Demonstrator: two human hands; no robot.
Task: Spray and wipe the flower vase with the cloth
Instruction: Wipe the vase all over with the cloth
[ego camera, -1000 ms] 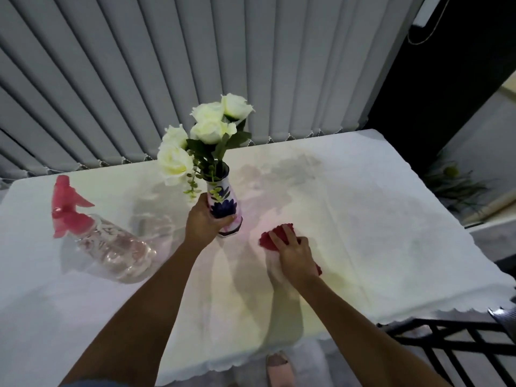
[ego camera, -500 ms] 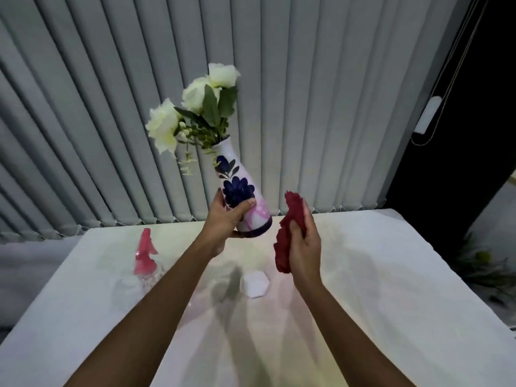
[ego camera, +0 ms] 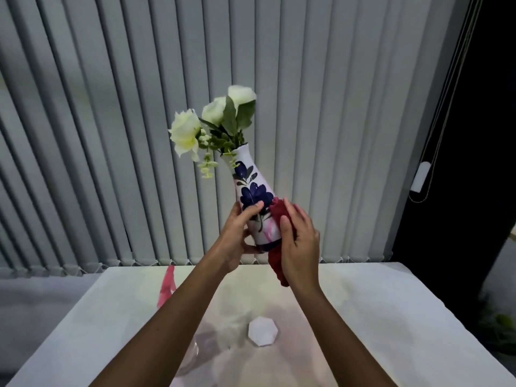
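The white flower vase [ego camera: 252, 191] with blue painted flowers is held up in the air, tilted to the left, with white roses [ego camera: 212, 121] in its neck. My left hand [ego camera: 237, 236] grips its lower body from the left. My right hand [ego camera: 300, 241] holds a red cloth [ego camera: 279, 213] and presses it against the vase's lower right side. The cloth hangs down past the vase's base. The clear spray bottle with its pink head [ego camera: 167, 286] stands on the table, mostly hidden behind my left forearm.
A white-covered table [ego camera: 377, 317] lies below my arms. A small white hexagonal coaster [ego camera: 263, 331] sits on it. Grey vertical blinds [ego camera: 111, 135] fill the background. A dark opening is at the right, with a plant low on the floor.
The vase was lifted off the table and raised. My right hand picked the red cloth up from the table and has now brought it against the vase's side.
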